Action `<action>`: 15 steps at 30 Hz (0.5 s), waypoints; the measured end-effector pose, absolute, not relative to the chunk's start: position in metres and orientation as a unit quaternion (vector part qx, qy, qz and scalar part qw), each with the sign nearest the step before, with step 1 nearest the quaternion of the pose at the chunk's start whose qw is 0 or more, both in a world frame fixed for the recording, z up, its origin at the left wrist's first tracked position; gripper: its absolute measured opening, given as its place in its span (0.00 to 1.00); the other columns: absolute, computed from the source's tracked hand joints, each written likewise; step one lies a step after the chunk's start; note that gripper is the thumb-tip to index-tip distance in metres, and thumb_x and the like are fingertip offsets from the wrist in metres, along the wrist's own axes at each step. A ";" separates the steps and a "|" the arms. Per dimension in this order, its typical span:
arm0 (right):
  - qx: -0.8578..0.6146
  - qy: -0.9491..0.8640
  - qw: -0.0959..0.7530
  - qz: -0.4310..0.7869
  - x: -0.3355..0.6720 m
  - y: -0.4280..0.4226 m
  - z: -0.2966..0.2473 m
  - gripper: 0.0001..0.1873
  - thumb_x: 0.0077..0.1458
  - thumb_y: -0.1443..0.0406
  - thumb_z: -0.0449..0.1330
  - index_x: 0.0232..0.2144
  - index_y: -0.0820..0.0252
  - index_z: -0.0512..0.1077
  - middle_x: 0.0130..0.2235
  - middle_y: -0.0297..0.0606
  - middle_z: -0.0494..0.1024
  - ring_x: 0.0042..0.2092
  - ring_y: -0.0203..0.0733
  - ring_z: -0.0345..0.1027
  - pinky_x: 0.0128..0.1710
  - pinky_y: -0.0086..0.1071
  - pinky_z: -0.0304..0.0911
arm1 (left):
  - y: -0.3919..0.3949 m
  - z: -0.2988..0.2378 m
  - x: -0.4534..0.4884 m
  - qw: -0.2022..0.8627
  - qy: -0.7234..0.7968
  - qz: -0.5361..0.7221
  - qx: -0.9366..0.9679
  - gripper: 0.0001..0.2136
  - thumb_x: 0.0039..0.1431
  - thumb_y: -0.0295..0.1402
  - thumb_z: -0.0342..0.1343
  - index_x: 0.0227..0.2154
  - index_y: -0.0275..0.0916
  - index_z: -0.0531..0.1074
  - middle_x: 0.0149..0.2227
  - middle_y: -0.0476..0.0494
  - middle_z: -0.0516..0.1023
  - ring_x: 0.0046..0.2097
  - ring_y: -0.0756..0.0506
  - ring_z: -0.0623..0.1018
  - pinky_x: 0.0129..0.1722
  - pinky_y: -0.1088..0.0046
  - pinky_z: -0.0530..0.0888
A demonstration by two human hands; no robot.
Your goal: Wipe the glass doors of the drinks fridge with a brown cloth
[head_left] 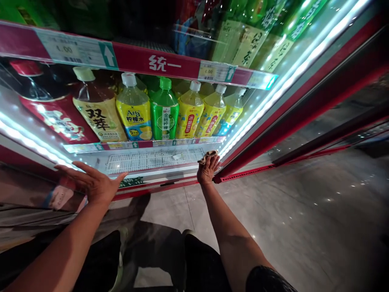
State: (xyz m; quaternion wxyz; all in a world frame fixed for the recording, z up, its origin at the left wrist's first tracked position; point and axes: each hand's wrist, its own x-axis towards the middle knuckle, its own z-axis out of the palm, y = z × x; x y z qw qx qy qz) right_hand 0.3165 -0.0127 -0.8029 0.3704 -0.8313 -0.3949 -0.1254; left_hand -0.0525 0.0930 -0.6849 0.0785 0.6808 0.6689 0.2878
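My right hand (206, 171) presses a crumpled brownish cloth (209, 155) near the lower right corner of a lit drinks fridge, by the end of its bottom ledge. With fingers spread, my left hand (92, 180) is at the fridge's lower left edge and holds nothing; whether it touches the frame I cannot tell. Between the hands lies a white wire rack (154, 158) on the fridge floor. A small pale scrap (176, 156) rests on the rack. Above it, a row of bottles includes a green bottle (164, 111) and a yellow lemon drink bottle (133, 111).
A red price rail (133, 61) crosses above the bottles, with green bottles (255, 36) on the shelf over it. Bright light strips (261, 97) line both sides. A red-framed fridge door or side panel (273, 121) stands at right. Grey tiles (291, 219) cover the floor.
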 end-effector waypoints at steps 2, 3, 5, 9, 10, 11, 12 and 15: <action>-0.855 -0.299 0.418 -0.072 0.319 -0.014 -0.794 0.37 0.67 0.57 0.46 0.72 0.69 0.48 0.74 0.63 0.43 0.76 0.61 0.26 0.67 0.74 0.33 | 0.094 -0.688 -0.053 0.075 0.665 0.284 0.687 0.73 0.40 0.50 0.71 0.69 0.14 0.23 0.69 0.03 0.18 0.72 0.19 0.23 0.69 0.38 0.33; -0.856 -0.256 0.446 -0.062 0.323 -0.013 -0.785 0.39 0.68 0.56 0.44 0.74 0.69 0.42 0.75 0.62 0.39 0.76 0.60 0.24 0.67 0.74 0.33 | 0.094 -0.689 -0.054 0.075 0.666 0.283 0.686 0.73 0.40 0.50 0.71 0.69 0.13 0.24 0.69 0.03 0.20 0.72 0.18 0.25 0.69 0.38 0.35; -0.839 -0.199 0.500 -0.077 0.339 -0.007 -0.764 0.39 0.70 0.53 0.38 0.75 0.65 0.31 0.76 0.56 0.31 0.76 0.56 0.19 0.69 0.72 0.31 | 0.095 -0.693 -0.054 0.079 0.673 0.284 0.679 0.72 0.41 0.52 0.70 0.69 0.15 0.24 0.70 0.04 0.23 0.73 0.17 0.30 0.69 0.36 0.38; -0.808 -0.204 0.529 -0.161 0.375 0.003 -0.746 0.37 0.71 0.56 0.31 0.74 0.64 0.24 0.76 0.52 0.26 0.76 0.49 0.17 0.71 0.66 0.30 | 0.097 -0.698 -0.055 0.079 0.684 0.290 0.665 0.71 0.42 0.55 0.69 0.70 0.19 0.25 0.72 0.07 0.27 0.73 0.15 0.35 0.68 0.31 0.40; -0.808 -0.219 0.521 -0.166 0.380 0.003 -0.750 0.36 0.71 0.58 0.29 0.74 0.64 0.23 0.76 0.54 0.27 0.77 0.48 0.19 0.70 0.67 0.32 | 0.098 -0.699 -0.055 0.080 0.686 0.290 0.662 0.71 0.41 0.55 0.69 0.70 0.19 0.25 0.72 0.07 0.26 0.72 0.14 0.34 0.67 0.30 0.39; -0.809 -0.240 0.510 -0.167 0.383 0.002 -0.758 0.35 0.70 0.59 0.27 0.74 0.65 0.24 0.76 0.55 0.29 0.77 0.48 0.23 0.70 0.67 0.35 | 0.098 -0.700 -0.056 0.082 0.686 0.289 0.662 0.72 0.40 0.55 0.69 0.70 0.20 0.25 0.72 0.08 0.25 0.72 0.14 0.32 0.67 0.30 0.38; -0.809 -0.268 0.497 -0.166 0.384 0.000 -0.767 0.35 0.69 0.61 0.25 0.74 0.66 0.26 0.76 0.57 0.33 0.77 0.47 0.28 0.70 0.65 0.39 | 0.099 -0.700 -0.056 0.086 0.681 0.289 0.667 0.72 0.41 0.56 0.69 0.70 0.20 0.24 0.72 0.09 0.23 0.72 0.15 0.31 0.67 0.30 0.37; -0.792 -0.393 0.440 -0.156 0.387 -0.004 -0.790 0.36 0.68 0.64 0.23 0.75 0.68 0.36 0.75 0.58 0.45 0.75 0.43 0.43 0.71 0.57 0.46 | 0.098 -0.698 -0.057 0.091 0.664 0.301 0.678 0.71 0.43 0.57 0.68 0.70 0.22 0.23 0.72 0.13 0.20 0.72 0.17 0.26 0.68 0.34 0.33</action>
